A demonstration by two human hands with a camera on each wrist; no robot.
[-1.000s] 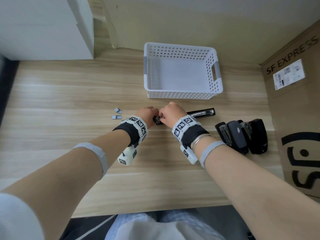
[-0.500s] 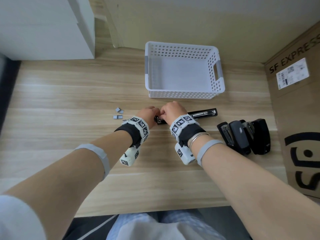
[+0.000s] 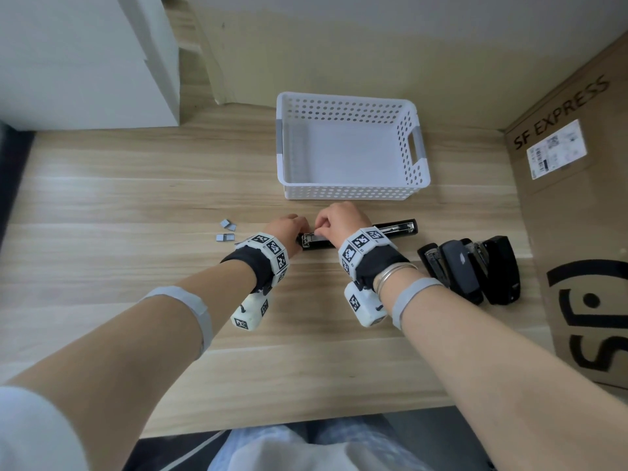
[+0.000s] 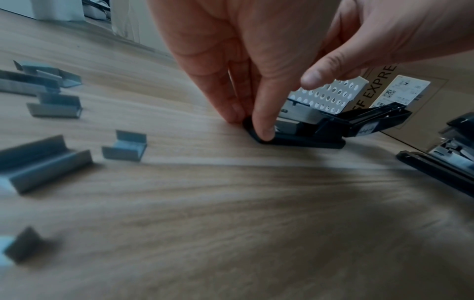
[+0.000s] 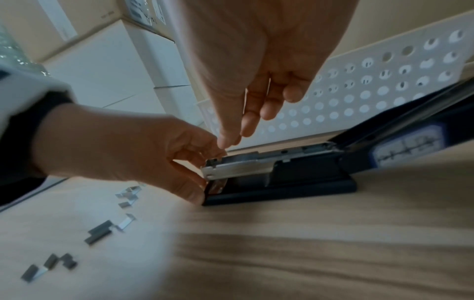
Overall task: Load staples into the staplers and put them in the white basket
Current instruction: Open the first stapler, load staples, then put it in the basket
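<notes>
A black stapler (image 3: 394, 229) lies on the wooden table, hinged wide open, with its metal staple channel (image 5: 238, 166) facing up. My left hand (image 3: 285, 227) pinches the front end of its base between thumb (image 5: 192, 192) and fingers. My right hand (image 3: 334, 219) hovers just above that same end. Its fingers (image 5: 231, 138) point down with the tips close together, and no staple shows between them. Loose grey staple strips (image 3: 226, 236) lie left of the hands. Behind the stapler stands the white perforated basket (image 3: 353, 197) with nothing in it.
Two more black staplers (image 3: 455, 270) (image 3: 501, 270) lie side by side to the right. A cardboard box (image 3: 577, 215) walls off the right side, and a white cabinet (image 3: 85, 62) stands at the back left. The table's front edge runs just before my lap.
Both hands have stayed at the stapler's left end with only slight shifts. The stapler, basket and staples have not moved.
</notes>
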